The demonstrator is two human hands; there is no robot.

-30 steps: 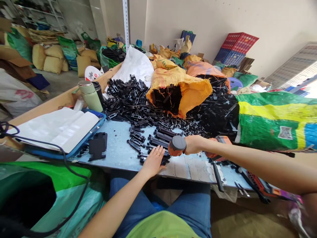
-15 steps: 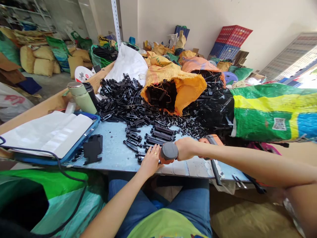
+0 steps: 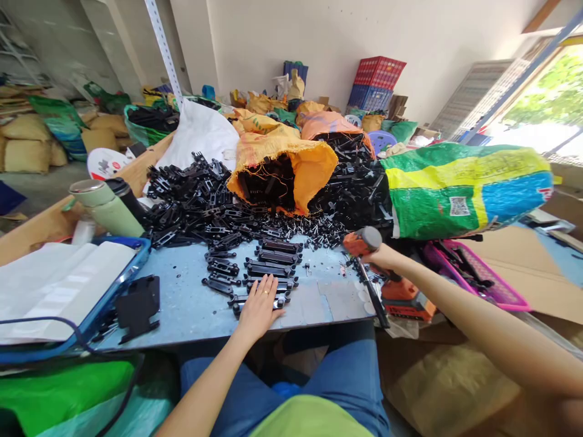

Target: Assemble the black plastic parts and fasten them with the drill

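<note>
Under a pale wall (image 3: 319, 36), a light blue desk (image 3: 180, 303) is crowded with black parts. With twelve o'clock taken as straight ahead from the seat, the left grip (image 3: 259, 306) is laid at twelve on the nearest bars (image 3: 273, 258), palm down, fingers slightly spread; nothing is seen pinched in it. The bars are lined up one beyond another away from the desk's near edge. At ten, flat black plates (image 3: 136, 306) are set beside a blue tray (image 3: 141, 255), and at eleven, short links (image 3: 221, 267) are gathered just beside the bars.

At one, a driver (image 3: 362, 243) is held in the right grip (image 3: 380, 256), closed around its handle, apart from the bars; its tip cannot be made out. At two, a pink basket (image 3: 514, 303) is placed. Farther off, loose screws (image 3: 319, 233) are scattered between twelve and one, a heap (image 3: 191, 206) is piled at eleven, and an orange sack (image 3: 319, 170) is opened at twelve.

The step in hand is judged to be the steadying of the bars, with the driver held off them. For any driving, the bars would need to be kept still and the tip brought squarely onto a screw head.
</note>
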